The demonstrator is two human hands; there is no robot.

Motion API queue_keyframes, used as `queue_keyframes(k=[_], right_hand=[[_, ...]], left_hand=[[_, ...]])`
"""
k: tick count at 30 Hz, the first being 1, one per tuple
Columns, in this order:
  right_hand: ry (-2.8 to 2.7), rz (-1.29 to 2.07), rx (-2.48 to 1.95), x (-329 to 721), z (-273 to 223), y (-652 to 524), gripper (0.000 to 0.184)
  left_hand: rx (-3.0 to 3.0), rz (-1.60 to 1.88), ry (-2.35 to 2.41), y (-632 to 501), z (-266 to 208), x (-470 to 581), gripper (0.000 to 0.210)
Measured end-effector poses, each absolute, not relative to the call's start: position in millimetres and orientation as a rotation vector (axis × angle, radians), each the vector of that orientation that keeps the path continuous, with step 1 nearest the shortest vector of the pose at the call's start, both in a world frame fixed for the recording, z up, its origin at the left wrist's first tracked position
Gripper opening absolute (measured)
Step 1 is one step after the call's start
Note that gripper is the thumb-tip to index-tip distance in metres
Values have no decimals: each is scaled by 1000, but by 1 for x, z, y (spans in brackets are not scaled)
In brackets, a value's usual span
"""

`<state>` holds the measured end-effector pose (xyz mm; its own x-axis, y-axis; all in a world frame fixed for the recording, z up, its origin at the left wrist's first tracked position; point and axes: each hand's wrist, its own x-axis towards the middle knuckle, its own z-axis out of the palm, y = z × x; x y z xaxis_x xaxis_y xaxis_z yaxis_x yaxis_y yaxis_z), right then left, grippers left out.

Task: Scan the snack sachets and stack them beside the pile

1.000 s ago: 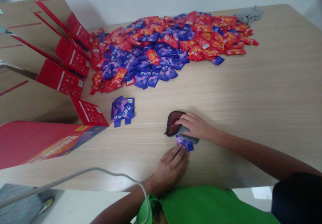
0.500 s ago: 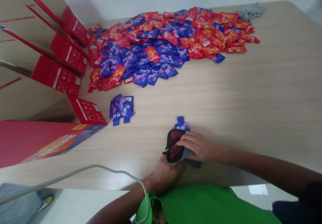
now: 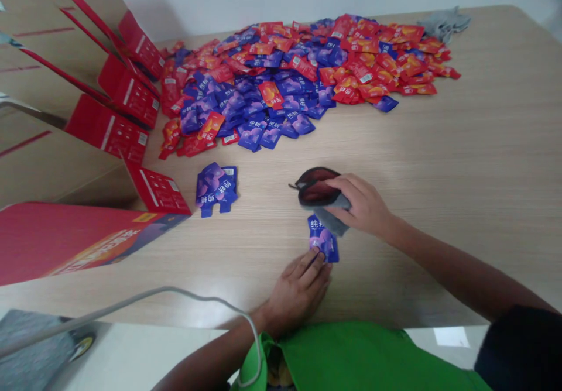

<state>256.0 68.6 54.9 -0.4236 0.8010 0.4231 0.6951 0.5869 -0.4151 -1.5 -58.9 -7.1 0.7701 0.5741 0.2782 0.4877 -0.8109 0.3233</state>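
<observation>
My right hand [image 3: 362, 203] grips a small zip pouch [image 3: 322, 174] whose dark red inside shows through its black-edged mouth. Grey cloth [image 3: 336, 222] hangs below that mouth, under my fingers; I cannot tell if it is part of the pouch. Beneath it lies a purple sachet [image 3: 325, 242] with white print, its upper part partly covered. My left hand [image 3: 298, 285] rests flat, fingers stretched out, with the fingertips on the sachet's lower end. To the left, several purple sachets [image 3: 216, 189] form a small overlapping stack.
A wide heap of red and purple sachets [image 3: 285, 81] spreads along the back of the table [image 3: 439, 163]. Open cardboard cartons with red flaps [image 3: 156, 186] stand at the left. A crumpled grey cloth [image 3: 445, 23] lies at the back right. A grey cable [image 3: 175, 288] crosses the front left.
My right hand has lifted the pouch away from my left hand, toward the back of the table. More of the purple sachet is uncovered, and my left fingers now lie on its lower end.
</observation>
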Motion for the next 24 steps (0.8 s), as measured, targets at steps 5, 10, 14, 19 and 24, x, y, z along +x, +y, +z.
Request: queue_keyframes(k=[5, 10, 14, 19, 24], right_hand=[[-2536, 579, -907, 238, 30, -1, 36], [-2536, 510, -1038, 243, 2, 34, 35], [-2519, 279, -1183, 258, 10, 94, 38], [-2283, 187, -1279, 263, 50, 93, 42], [-2476, 488, -957, 243, 45, 16, 37]], left_hand=[[2678, 385, 821, -62, -9, -3, 20], [2752, 417, 816, -62, -10, -4, 37], [2768, 486, 810, -61, -12, -4, 38], [2751, 548, 833, -61, -12, -2, 36], [2683, 379, 835, -61, -9, -2, 25]])
